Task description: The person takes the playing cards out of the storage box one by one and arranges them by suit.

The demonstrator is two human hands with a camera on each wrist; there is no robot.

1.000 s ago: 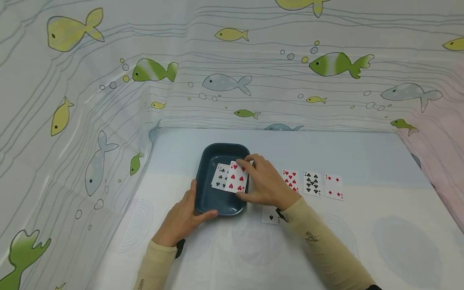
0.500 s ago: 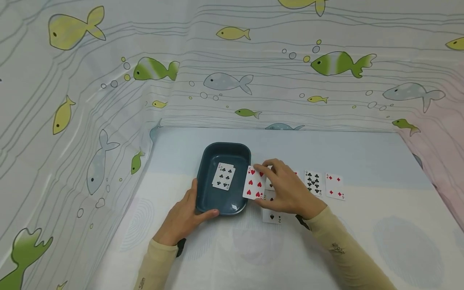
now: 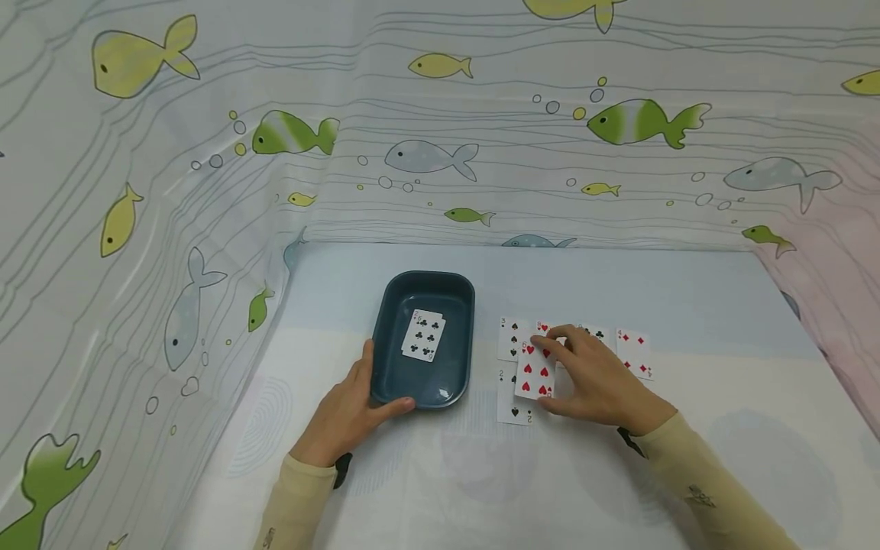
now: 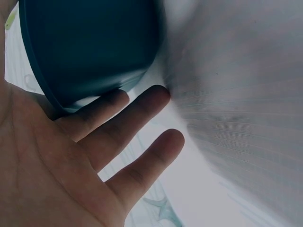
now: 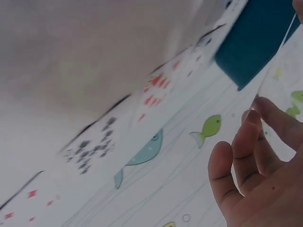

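Observation:
In the head view my right hand pinches a six of hearts playing card by its right side. The card is above a two of spades and partly covers a three of spades. Edge-on, the held card shows as a thin line in the right wrist view, beside my fingers. My left hand rests against the left side and near corner of a dark blue tray, its fingers fairly straight. A six of clubs lies in the tray over another card.
Right of the held card, a row continues with an eight of hearts, a nine of clubs and a four of diamonds, the first two partly hidden by my right hand. A fish-patterned sheet rises behind and beside the white-blue table surface.
My right hand has carried the six of hearts out from over the tray, rightward to above the laid-out cards. The six of clubs in the tray is now uncovered. My left hand stays put.

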